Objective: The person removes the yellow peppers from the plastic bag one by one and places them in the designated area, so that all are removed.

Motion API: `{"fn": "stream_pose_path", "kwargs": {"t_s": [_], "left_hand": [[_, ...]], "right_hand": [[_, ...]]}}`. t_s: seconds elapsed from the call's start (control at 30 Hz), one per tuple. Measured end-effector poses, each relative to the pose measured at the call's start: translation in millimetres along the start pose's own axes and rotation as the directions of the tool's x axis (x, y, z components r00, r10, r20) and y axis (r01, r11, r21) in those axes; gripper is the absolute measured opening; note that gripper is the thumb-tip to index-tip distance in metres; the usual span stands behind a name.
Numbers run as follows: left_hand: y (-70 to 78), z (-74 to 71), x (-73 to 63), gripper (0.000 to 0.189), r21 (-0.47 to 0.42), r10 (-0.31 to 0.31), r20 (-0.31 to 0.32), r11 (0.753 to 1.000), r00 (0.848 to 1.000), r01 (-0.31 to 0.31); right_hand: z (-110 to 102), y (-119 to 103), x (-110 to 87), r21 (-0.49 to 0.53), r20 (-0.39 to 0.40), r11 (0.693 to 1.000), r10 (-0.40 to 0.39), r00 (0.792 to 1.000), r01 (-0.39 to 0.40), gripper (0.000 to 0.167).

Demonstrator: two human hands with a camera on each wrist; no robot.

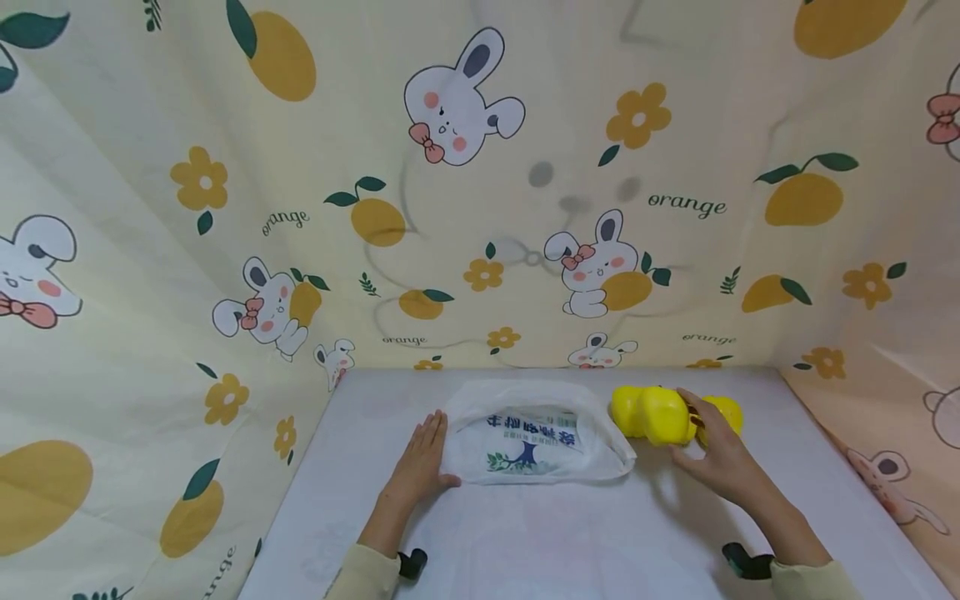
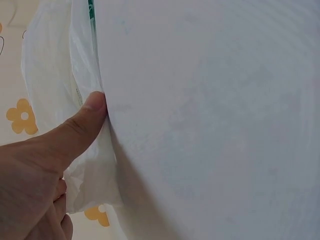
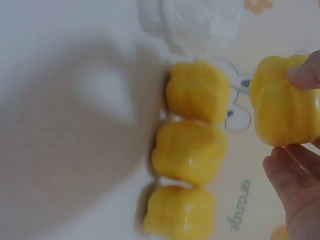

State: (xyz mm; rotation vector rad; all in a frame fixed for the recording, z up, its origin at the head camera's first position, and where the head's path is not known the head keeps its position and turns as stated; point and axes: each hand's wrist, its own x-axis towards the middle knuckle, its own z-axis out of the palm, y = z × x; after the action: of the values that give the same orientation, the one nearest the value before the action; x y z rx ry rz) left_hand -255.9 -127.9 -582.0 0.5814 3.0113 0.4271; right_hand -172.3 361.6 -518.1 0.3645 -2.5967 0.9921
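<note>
A white plastic bag (image 1: 536,446) with blue lettering and a tree print lies flat on the table, its mouth edge facing me. Along its left edge rests my left hand (image 1: 422,457), fingers straight and thumb (image 2: 92,107) touching the near edge. My right hand (image 1: 723,462) grips a yellow bell pepper (image 3: 282,110) between thumb and fingers, raised above the table. Three more yellow bell peppers (image 3: 190,150) stand in a row beneath it, just right of the bag; in the head view the held pepper (image 1: 663,417) partly hides them.
The pale table (image 1: 555,542) meets a cream cloth backdrop (image 1: 480,208) printed with rabbits, oranges and flowers, which rises behind it and along both sides. Dark straps (image 1: 742,562) sit at both wrists.
</note>
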Motion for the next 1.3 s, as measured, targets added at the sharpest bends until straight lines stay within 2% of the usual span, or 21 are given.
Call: {"fn": "stream_pose_path", "kwargs": {"t_s": [0.3,0.57,0.9,1.3], "left_hand": [[0.9,-1.2,-1.3,0.120,-0.013,0.017,-0.018,1.000,1.000,-0.017],[0.1,0.4,-0.9,0.121,0.000,0.018,-0.018,1.000,1.000,-0.018],[0.2,0.9,-1.6,0.120,-0.012,0.000,-0.006,1.000,1.000,0.000],[0.8,1.0,-0.5,0.120,-0.007,-0.006,-0.003,1.000,1.000,0.006]], "right_hand": [[-24.0,21.3,-9.1,-0.026,-0.020,0.998,0.059,0.998,-0.060,0.103],[-38.7,41.6,-13.7,-0.034,-0.058,0.999,0.015,0.998,-0.017,0.103],[-60.8,66.5,-17.8,-0.071,-0.101,0.997,0.037,0.994,-0.044,0.100],[-77.4,90.4,-22.0,-0.043,-0.065,0.983,0.176,0.982,-0.179,0.103]]}}
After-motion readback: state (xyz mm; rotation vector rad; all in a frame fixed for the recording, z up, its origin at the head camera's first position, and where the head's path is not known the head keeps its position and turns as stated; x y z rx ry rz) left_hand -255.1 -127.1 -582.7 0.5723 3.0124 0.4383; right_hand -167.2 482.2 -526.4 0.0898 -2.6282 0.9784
